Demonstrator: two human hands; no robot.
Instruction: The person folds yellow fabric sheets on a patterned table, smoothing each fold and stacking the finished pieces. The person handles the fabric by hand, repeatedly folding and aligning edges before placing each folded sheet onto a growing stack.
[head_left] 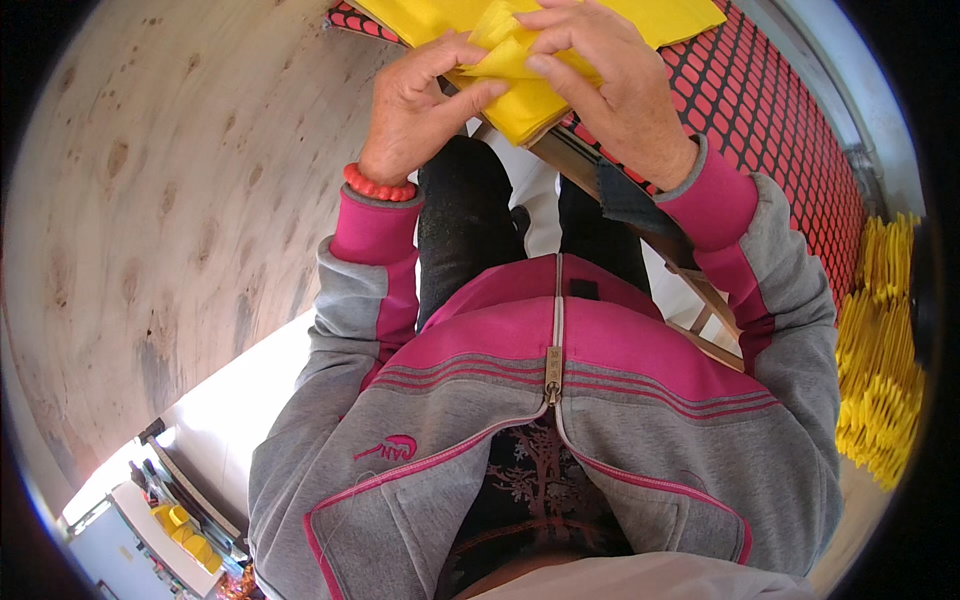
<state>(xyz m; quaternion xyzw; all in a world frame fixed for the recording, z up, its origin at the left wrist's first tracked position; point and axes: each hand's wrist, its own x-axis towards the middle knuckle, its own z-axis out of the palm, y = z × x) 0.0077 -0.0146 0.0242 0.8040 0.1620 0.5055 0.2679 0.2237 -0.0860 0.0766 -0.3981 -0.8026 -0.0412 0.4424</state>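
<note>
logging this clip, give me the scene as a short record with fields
work in hand: both hands fold a yellow paper sheet
left hand: grip pinches the sheet's near edge; red bead bracelet on the wrist
right hand: fingers press the fold from above
under the sheet: stack of yellow paper on a red mesh surface
right side: pile of folded yellow pieces
clothing: grey and pink jacket

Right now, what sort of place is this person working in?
Probably a small home workshop for folding paper by hand: both hands fold a yellow sheet over a red mesh surface, with finished yellow folded pieces piled at the right.
</note>
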